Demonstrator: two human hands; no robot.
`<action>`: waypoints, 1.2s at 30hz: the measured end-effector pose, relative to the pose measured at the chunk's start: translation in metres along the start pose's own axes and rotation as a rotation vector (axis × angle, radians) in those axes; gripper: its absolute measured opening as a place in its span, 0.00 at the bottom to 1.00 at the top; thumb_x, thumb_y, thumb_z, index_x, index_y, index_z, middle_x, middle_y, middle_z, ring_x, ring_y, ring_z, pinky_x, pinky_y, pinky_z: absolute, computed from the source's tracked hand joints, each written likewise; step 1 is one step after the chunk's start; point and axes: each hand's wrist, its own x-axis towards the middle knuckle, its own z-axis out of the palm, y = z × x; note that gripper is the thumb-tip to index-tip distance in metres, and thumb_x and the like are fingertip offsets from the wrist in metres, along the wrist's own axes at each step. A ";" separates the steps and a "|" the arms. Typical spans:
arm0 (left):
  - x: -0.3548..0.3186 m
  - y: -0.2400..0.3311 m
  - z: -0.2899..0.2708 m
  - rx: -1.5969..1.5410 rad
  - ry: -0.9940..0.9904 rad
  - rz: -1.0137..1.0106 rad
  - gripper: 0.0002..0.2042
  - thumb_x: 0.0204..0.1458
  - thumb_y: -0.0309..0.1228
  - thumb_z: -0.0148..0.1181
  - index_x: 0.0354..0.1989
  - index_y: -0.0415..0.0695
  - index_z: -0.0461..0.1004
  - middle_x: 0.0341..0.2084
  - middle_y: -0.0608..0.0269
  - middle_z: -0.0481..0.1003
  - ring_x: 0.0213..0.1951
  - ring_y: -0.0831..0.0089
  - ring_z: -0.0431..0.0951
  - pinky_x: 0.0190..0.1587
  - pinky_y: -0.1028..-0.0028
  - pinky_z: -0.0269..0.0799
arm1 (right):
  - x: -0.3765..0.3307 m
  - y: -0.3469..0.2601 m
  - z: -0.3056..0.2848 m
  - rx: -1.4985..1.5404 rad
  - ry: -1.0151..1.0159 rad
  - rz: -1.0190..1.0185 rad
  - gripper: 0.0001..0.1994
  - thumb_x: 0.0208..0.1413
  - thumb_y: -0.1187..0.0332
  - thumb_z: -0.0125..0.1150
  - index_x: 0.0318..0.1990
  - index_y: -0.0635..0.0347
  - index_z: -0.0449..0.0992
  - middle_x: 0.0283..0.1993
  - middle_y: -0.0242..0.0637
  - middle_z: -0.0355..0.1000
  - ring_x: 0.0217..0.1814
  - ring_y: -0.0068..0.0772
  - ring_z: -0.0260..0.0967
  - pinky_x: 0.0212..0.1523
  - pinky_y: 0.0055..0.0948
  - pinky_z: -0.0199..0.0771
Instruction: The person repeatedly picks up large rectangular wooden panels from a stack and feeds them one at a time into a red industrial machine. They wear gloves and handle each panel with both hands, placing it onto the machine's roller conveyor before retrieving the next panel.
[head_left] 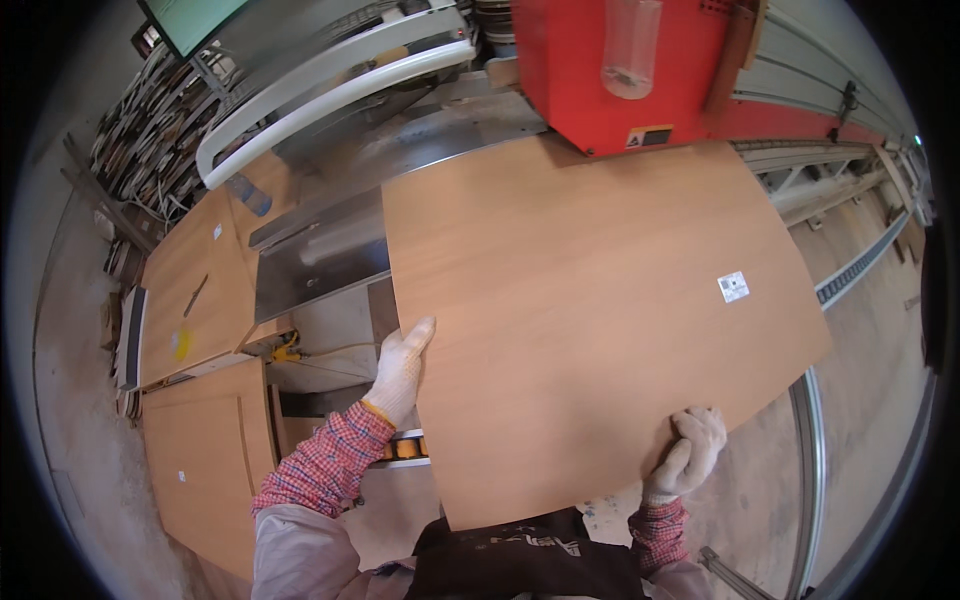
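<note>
Since the wide board [590, 330], its far edge at the red machine [565, 80], looks stiff and fairly heavy, edge holds should suit: the left hand [400, 372] grips its left side, the right hand [690, 450] its near right edge.

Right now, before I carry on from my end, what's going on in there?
A person in gloves is holding a large wood-toned board. The left hand is on its left edge, and the right hand grips the near edge toward the right. The board's far side reaches the red machine housing, which hides part of that edge. Other wood-toned panels are to the left.
</note>
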 end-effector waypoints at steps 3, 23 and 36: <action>0.007 -0.009 0.036 -0.021 -0.044 0.054 0.24 0.63 0.36 0.62 0.61 0.32 0.71 0.54 0.56 0.77 0.53 0.69 0.77 0.56 0.67 0.73 | 0.000 -0.018 0.000 0.163 -0.175 -0.098 0.09 0.58 0.67 0.53 0.38 0.61 0.77 0.36 0.39 0.76 0.41 0.44 0.72 0.47 0.47 0.70; 0.069 -0.071 0.230 0.515 -0.315 0.358 0.21 0.64 0.45 0.56 0.44 0.34 0.77 0.29 0.48 0.82 0.33 0.55 0.84 0.38 0.59 0.79 | 0.003 0.048 0.014 -0.153 0.043 -0.249 0.03 0.58 0.76 0.63 0.32 0.59 0.79 0.32 0.37 0.76 0.33 0.42 0.71 0.36 0.41 0.70; -0.276 -0.071 -0.210 0.626 0.997 0.591 0.23 0.62 0.38 0.62 0.61 0.40 0.70 0.51 0.46 0.79 0.53 0.54 0.81 0.57 0.61 0.75 | 0.071 0.137 -0.028 -0.287 0.004 0.219 0.24 0.72 0.51 0.50 0.53 0.64 0.80 0.51 0.46 0.80 0.52 0.41 0.77 0.55 0.36 0.74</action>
